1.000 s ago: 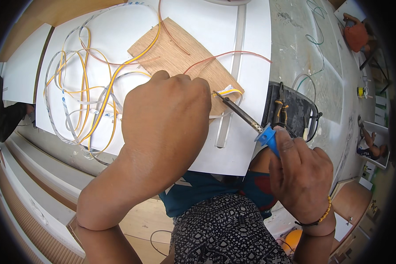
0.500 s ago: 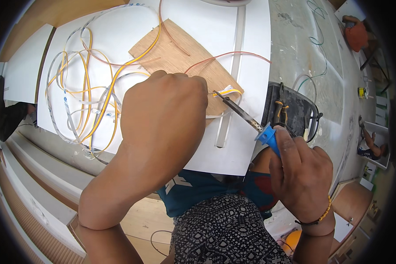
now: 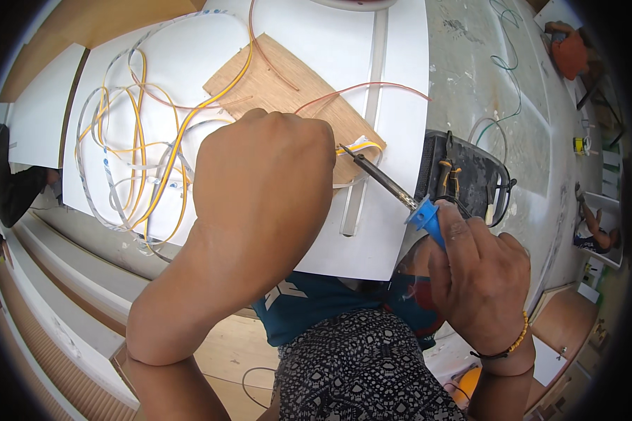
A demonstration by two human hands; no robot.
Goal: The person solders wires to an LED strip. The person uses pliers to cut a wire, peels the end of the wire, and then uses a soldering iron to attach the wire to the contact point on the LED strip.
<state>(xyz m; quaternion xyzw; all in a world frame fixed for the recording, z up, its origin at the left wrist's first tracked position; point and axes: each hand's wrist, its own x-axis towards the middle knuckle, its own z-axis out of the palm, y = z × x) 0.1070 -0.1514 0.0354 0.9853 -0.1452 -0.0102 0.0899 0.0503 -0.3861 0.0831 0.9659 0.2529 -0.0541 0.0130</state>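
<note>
Iron [image 3: 398, 194] barely moved, left hand [image 3: 263, 179] — part-hiding board [image 3: 281, 99]

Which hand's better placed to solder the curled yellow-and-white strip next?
Probably your right hand: it holds the blue-handled metal soldering iron, tip near the strip. Your left hand is over the brown wooden board.

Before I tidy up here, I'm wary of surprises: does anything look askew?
The yellow strip lies in tangled loops, mostly over the left of the white panel, not neatly coiled. The wooden board sits askew to the panel's edges. No spill shows on the panel, though the left hand hides part of it.
</note>
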